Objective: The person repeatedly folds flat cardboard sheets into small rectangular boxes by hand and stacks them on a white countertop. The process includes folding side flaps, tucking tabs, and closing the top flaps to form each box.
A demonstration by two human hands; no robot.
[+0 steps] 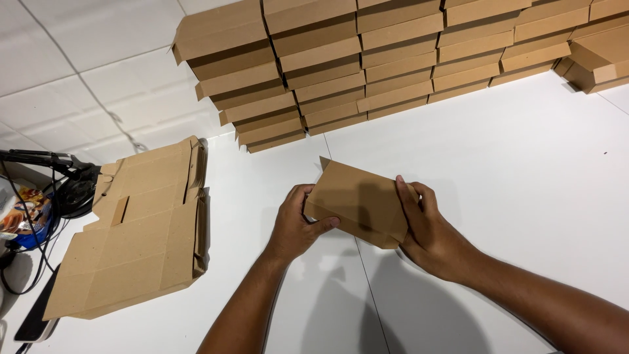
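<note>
White tabletop point(524, 164) is filling most of the frame, with a pale tiled floor point(72, 72) showing at the upper left. Along the top edge, rows of folded brown cardboard boxes point(367, 59) are sitting stacked in columns; all are shut, so their insides are hidden. At centre, both hands are gripping a partly folded cardboard box point(357, 200) just above the table: the left hand point(295, 226) is pinching its left end, thumb on the lower edge, while the right hand point(426, 226) is wrapping its right end, fingers over the top. Its long axis is running left to right, tilted, with one pointed corner sticking up toward the stacks. At the left, a pile of flat unfolded box blanks point(141, 229) is lying near the table's edge, well apart from the hands. Black cables point(39, 216) are dangling at the far left.
</note>
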